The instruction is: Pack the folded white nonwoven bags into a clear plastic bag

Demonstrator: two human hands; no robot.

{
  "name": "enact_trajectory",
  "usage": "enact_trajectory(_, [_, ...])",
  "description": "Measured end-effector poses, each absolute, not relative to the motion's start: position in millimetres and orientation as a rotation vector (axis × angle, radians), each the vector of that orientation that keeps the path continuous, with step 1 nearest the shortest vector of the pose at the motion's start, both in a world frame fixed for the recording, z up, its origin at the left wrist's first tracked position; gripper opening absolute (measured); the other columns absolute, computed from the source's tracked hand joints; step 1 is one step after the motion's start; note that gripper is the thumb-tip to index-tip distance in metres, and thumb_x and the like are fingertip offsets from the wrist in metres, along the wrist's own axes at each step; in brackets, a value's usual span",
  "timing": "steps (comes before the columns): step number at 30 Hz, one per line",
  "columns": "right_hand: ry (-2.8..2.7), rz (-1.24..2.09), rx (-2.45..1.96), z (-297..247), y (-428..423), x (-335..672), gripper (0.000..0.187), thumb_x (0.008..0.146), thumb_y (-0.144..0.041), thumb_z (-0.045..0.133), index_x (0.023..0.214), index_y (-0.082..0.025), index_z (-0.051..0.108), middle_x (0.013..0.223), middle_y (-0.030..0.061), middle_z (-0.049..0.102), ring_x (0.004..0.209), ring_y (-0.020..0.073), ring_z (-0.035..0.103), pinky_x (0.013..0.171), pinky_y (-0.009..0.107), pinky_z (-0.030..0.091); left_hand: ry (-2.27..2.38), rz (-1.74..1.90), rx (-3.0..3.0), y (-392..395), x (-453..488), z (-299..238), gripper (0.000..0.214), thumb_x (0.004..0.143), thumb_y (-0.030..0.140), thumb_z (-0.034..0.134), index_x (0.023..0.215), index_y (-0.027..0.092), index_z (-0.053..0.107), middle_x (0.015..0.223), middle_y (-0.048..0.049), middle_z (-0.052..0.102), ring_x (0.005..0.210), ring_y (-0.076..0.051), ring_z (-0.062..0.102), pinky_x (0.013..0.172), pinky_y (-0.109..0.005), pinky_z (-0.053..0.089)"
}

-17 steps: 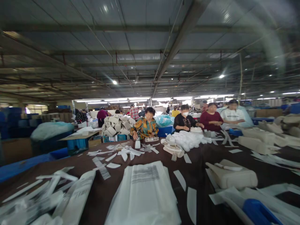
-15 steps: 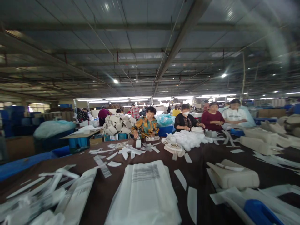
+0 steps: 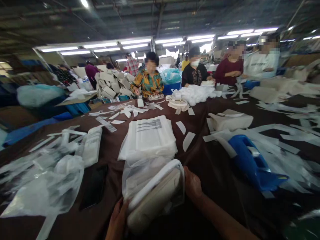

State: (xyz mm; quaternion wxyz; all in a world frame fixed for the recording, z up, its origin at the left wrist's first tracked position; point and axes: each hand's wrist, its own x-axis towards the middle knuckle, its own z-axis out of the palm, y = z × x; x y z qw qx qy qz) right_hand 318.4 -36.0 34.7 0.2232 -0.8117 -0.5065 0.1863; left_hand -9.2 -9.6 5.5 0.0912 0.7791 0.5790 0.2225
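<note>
— Left hand [image 3: 117,221] and right hand [image 3: 192,186] came into view, and the view tipped down. What do they hold?
— A cream padded piece [image 3: 153,203] in a clear plastic bag [image 3: 140,176], at the near edge of the table [image 3: 215,173]. Both hands are closed on its sides.
— How will it feel?
— Light and soft, I think, but the bag may slip. Hold the white edge [image 3: 155,180].
— What is near?
— A stack of white plastic sheets [image 3: 147,138] just ahead, a loose plastic bag [image 3: 42,190] to the left, and a blue plastic thing [image 3: 252,160] to the right.
</note>
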Motion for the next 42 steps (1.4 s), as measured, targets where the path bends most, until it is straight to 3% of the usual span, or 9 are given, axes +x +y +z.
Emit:
enact_trajectory(4, [-1.475,0.723,-1.926,42.9,-31.1,348.8,0.025,0.083,-0.025,0.042,0.103,-0.018,0.056,0.094,0.0079,0.067,0.089,0.0201,0.062,0.077,0.030,0.045,1.807,0.838,2.244,-7.4,-4.0,36.4,0.055,0.085,0.037,0.039,0.136,0.022,0.025,0.132,-0.0106,0.044,0.122,-0.027,0.043,0.095,-0.044,0.047])
enact_trajectory(8, [-1.604,0.879,-1.573,55.4,-28.0,371.1,0.044,0.077,-0.029,0.051,0.120,-0.015,0.049,0.111,0.0103,0.062,0.101,0.0207,0.058,0.091,0.037,0.043,1.479,0.734,2.575,-8.7,29.5,58.1,0.040,0.087,0.040,0.039,0.124,0.027,0.046,0.123,-0.0052,0.055,0.111,-0.023,0.053,0.091,-0.040,0.050])
enact_trajectory(13, [-1.714,0.498,-1.331,85.4,-35.3,355.9,0.040,0.085,-0.031,0.045,0.124,-0.021,0.046,0.126,0.0096,0.051,0.119,0.0194,0.043,0.103,0.040,0.032,1.247,0.432,2.886,-22.8,63.7,56.6,0.048,0.079,0.046,0.054,0.121,0.021,0.050,0.114,-0.0084,0.061,0.102,-0.026,0.057,0.084,-0.042,0.053])
enact_trajectory(17, [-2.361,0.362,-1.318,84.1,-36.4,336.8,0.053,0.076,-0.044,0.061,0.121,-0.021,0.050,0.108,0.0097,0.060,0.108,0.0253,0.048,0.096,0.046,0.034,1.215,0.225,2.743,-19.5,63.8,63.1,0.037,0.079,0.044,0.055,0.108,0.020,0.058,0.107,-0.0075,0.062,0.098,-0.022,0.057,0.082,-0.034,0.052])
enact_trajectory(21, [-2.536,0.376,-1.362,67.0,-31.6,335.5,0.068,0.068,-0.054,0.065,0.121,-0.017,0.048,0.106,0.0115,0.058,0.099,0.0266,0.050,0.086,0.043,0.041,1.146,-0.049,2.567,-2.7,62.8,78.9,0.034,0.081,0.047,0.052,0.100,0.020,0.058,0.099,-0.0051,0.062,0.095,-0.019,0.057,0.083,-0.030,0.049])
enact_trajectory(25, [-2.427,0.583,-1.449,60.7,-18.6,335.0,0.056,0.072,-0.058,0.058,0.109,-0.016,0.056,0.101,0.0105,0.060,0.096,0.0255,0.054,0.079,0.036,0.046,1.303,-0.312,2.572,1.0,83.7,90.9,0.031,0.084,0.044,0.048,0.098,0.017,0.056,0.094,-0.0067,0.063,0.091,-0.023,0.059,0.078,-0.034,0.048])
enact_trajectory(29, [-2.300,0.771,-1.487,61.7,-2.1,331.2,0.039,0.076,-0.049,0.059,0.096,-0.016,0.063,0.090,0.0070,0.064,0.086,0.0234,0.060,0.076,0.035,0.049,1.500,-0.273,2.623,-7.3,114.2,88.3,0.034,0.090,0.043,0.033,0.092,0.016,0.053,0.089,-0.0097,0.064,0.090,-0.027,0.060,0.078,-0.041,0.045])
enact_trajectory(34, [-2.076,0.553,-1.385,59.8,-38.3,343.2,0.034,0.088,-0.026,0.043,0.120,-0.017,0.050,0.121,0.0101,0.053,0.115,0.0208,0.046,0.100,0.039,0.039,1.564,-0.221,2.468,0.2,117.0,73.9,0.048,0.091,0.047,0.013,0.097,0.018,0.051,0.086,-0.0089,0.066,0.084,-0.026,0.064,0.072,-0.039,0.047])
enact_trajectory(42, [-1.731,0.437,-1.418,26.7,-127.5,359.9,0.044,0.085,-0.014,0.033,0.126,-0.024,0.046,0.134,0.0101,0.044,0.124,0.0189,0.042,0.102,0.041,0.040,1.427,-0.148,2.364,33.1,113.0,67.2,0.058,0.091,0.047,0.008,0.101,0.019,0.059,0.106,-0.0100,0.065,0.100,-0.024,0.059,0.089,-0.041,0.042])
